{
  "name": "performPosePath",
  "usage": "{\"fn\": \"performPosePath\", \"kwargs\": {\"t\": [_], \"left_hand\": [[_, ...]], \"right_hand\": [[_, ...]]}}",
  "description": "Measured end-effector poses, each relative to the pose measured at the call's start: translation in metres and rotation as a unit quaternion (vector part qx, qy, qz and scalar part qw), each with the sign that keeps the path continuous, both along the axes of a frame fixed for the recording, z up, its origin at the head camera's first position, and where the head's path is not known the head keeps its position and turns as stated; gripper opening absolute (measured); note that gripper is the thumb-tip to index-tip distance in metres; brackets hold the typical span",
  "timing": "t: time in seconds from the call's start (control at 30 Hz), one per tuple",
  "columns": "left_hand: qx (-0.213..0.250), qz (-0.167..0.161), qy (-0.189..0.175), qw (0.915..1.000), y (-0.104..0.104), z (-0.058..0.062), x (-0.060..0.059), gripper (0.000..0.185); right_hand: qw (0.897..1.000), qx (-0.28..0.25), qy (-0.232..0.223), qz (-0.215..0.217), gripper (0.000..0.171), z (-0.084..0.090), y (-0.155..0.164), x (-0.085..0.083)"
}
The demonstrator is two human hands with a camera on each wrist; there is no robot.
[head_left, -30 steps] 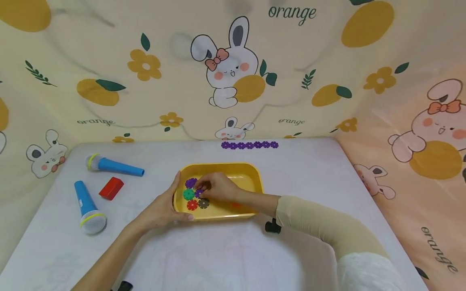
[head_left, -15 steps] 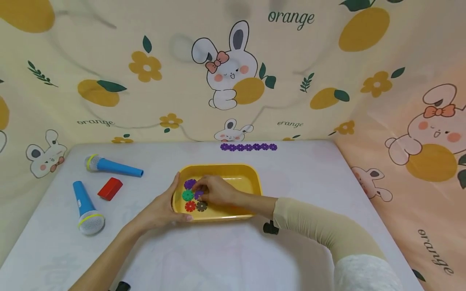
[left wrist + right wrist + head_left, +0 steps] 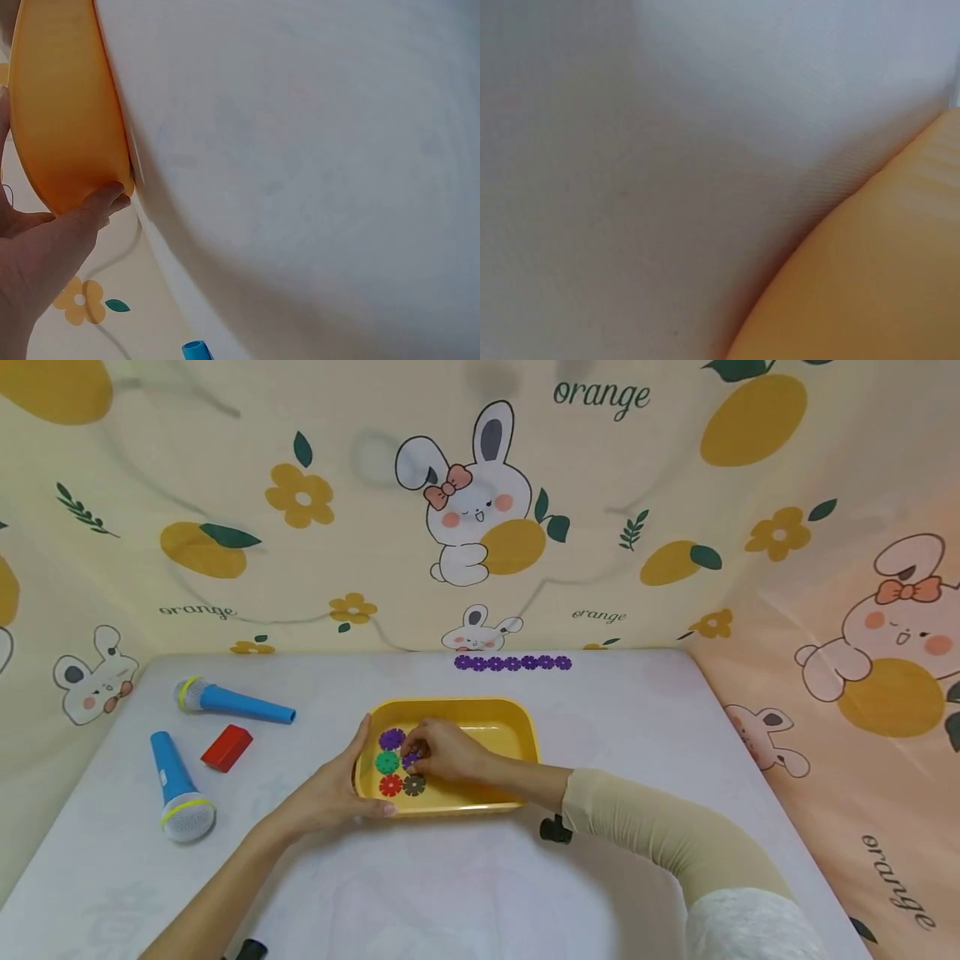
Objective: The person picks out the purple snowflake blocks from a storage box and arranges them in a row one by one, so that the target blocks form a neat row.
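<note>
Fingertips of the right hand (image 3: 442, 750) pinch a purple plastic snowflake disc (image 3: 409, 761) inside the yellow plastic tray (image 3: 517, 727), whose left end the left hand (image 3: 330, 793) grips.

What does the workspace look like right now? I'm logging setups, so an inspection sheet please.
Surface: white table.
Job's things: yellow tray holding purple, green, red and dark flower discs.
Clutter: two blue toy microphones, red block, row of purple discs at the far edge.
Grippers: left hand grips the tray's left rim; right hand pinches a purple disc in the tray.
Cables: nothing seen.
Surroundings: bunny-and-orange print cloth behind and beside.
</note>
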State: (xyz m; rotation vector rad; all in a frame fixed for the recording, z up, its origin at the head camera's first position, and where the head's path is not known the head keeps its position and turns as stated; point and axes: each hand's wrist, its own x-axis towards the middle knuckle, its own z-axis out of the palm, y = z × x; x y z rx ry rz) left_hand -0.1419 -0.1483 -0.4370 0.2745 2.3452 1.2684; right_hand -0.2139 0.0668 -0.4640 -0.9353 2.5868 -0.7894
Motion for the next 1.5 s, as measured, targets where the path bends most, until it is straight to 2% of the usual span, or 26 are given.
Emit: {"fn": "performPosePath", "kwargs": {"t": [0.1, 0.3, 0.4, 0.67, 0.97, 1.17, 1.5], "left_hand": [[0.004, 0.001, -0.002, 1.0, -0.001, -0.002, 0.001, 0.133], [0.006, 0.001, -0.004, 1.0, -0.002, -0.005, 0.001, 0.132], [-0.001, 0.002, -0.003, 1.0, -0.002, -0.004, 0.0, 0.132], [-0.002, 0.0, 0.004, 1.0, -0.001, 0.0, -0.003, 0.132], [-0.003, 0.003, -0.001, 1.0, -0.001, -0.003, -0.002, 0.13], [0.003, 0.005, -0.005, 1.0, -0.001, -0.005, -0.003, 0.132], [-0.02, 0.017, -0.005, 0.9996, 0.002, -0.004, -0.002, 0.133]], "right_hand": [[1.0, -0.003, -0.001, 0.001, 0.017, -0.001, 0.0, 0.0], [1.0, -0.01, -0.017, -0.012, 0.024, 0.002, 0.004, 0.004], [0.999, -0.01, -0.027, -0.015, 0.026, 0.004, 0.007, 0.003], [1.0, -0.013, -0.018, -0.014, 0.024, 0.006, 0.008, -0.004], [0.997, -0.055, -0.053, -0.003, 0.009, 0.005, 0.01, -0.001], [0.991, -0.092, -0.095, -0.032, 0.01, 0.019, 0.022, -0.002], [0.975, -0.152, -0.111, -0.114, 0.019, 0.046, 0.063, -0.019]]}}
